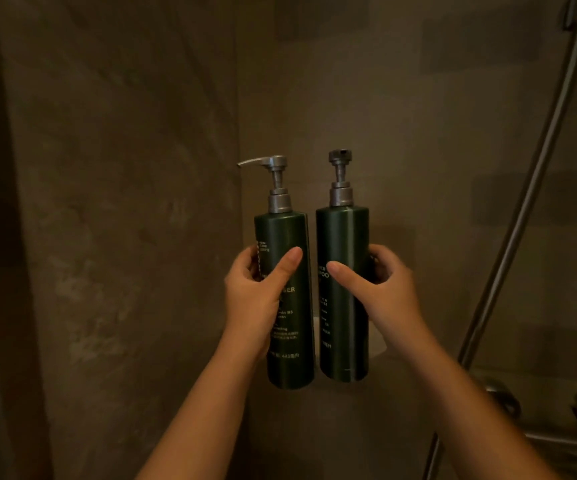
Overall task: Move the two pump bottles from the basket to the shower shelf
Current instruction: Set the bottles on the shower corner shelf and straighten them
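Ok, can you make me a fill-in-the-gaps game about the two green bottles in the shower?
1. The left hand holds the left bottle, whose spout points to the ____.
2. The right hand holds the right bottle, and both bottles are dark ____.
3. The two bottles are held ____, pumps on top.
4. The metal hose runs on the ____ side.

Missing words: left; green; upright; right

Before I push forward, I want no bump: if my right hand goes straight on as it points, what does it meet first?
Probably the brown tiled corner wall. Your right hand holds its dark green pump bottle upright, with the pale corner shelf just behind and low. Depth is unclear.
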A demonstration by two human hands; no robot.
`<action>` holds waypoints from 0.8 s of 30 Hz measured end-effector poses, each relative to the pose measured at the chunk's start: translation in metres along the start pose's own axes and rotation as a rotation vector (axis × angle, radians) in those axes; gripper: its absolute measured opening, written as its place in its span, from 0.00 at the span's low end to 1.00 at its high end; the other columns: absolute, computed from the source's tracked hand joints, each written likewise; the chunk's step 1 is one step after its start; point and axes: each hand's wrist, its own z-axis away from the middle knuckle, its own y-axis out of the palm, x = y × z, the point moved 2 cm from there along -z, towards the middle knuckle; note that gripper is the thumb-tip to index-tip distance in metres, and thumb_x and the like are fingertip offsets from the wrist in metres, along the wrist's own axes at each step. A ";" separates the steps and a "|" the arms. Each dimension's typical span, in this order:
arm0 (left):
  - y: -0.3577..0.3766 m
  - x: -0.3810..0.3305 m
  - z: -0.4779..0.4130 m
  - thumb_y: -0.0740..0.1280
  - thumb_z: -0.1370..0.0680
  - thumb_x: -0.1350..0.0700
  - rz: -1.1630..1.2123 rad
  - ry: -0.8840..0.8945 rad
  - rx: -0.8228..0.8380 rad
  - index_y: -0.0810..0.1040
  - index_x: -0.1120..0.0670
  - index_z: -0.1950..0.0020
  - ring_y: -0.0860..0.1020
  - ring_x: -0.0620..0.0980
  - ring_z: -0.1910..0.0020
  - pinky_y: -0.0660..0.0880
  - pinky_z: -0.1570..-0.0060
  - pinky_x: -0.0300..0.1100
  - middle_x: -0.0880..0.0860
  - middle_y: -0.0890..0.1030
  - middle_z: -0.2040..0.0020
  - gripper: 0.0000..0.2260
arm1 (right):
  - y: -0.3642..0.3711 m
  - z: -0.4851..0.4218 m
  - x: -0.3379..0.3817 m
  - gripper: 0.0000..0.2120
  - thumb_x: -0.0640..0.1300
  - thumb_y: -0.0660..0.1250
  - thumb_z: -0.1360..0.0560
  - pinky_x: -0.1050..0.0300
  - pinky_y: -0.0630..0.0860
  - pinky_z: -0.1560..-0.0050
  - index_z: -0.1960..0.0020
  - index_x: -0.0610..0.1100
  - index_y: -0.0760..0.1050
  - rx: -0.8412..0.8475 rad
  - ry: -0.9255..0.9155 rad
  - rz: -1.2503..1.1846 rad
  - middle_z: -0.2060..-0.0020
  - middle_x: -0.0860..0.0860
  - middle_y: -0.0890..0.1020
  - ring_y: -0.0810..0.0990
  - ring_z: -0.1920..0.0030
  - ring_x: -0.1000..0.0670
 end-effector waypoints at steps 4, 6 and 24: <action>0.004 0.014 -0.022 0.71 0.37 0.45 -0.057 -0.005 -0.017 0.76 0.48 0.50 0.82 0.43 0.59 0.77 0.65 0.35 0.51 0.82 0.53 0.18 | 0.005 -0.019 -0.017 0.18 0.60 0.72 0.43 0.59 0.76 0.59 0.56 0.59 0.71 -0.055 0.018 -0.007 0.56 0.56 0.80 0.80 0.55 0.57; 0.004 0.021 -0.033 0.72 0.37 0.46 -0.062 -0.012 -0.021 0.75 0.46 0.51 0.82 0.41 0.60 0.77 0.67 0.34 0.49 0.81 0.53 0.17 | 0.006 -0.026 -0.027 0.16 0.56 0.74 0.39 0.62 0.74 0.62 0.56 0.60 0.71 -0.087 0.025 0.001 0.57 0.58 0.79 0.79 0.56 0.58; 0.003 0.073 -0.097 0.71 0.31 0.51 -0.074 -0.098 -0.014 0.72 0.46 0.46 0.79 0.46 0.56 0.74 0.66 0.38 0.48 0.79 0.52 0.16 | 0.021 -0.073 -0.081 0.24 0.54 0.75 0.38 0.64 0.71 0.62 0.45 0.57 0.69 -0.156 0.040 0.023 0.54 0.62 0.76 0.75 0.54 0.61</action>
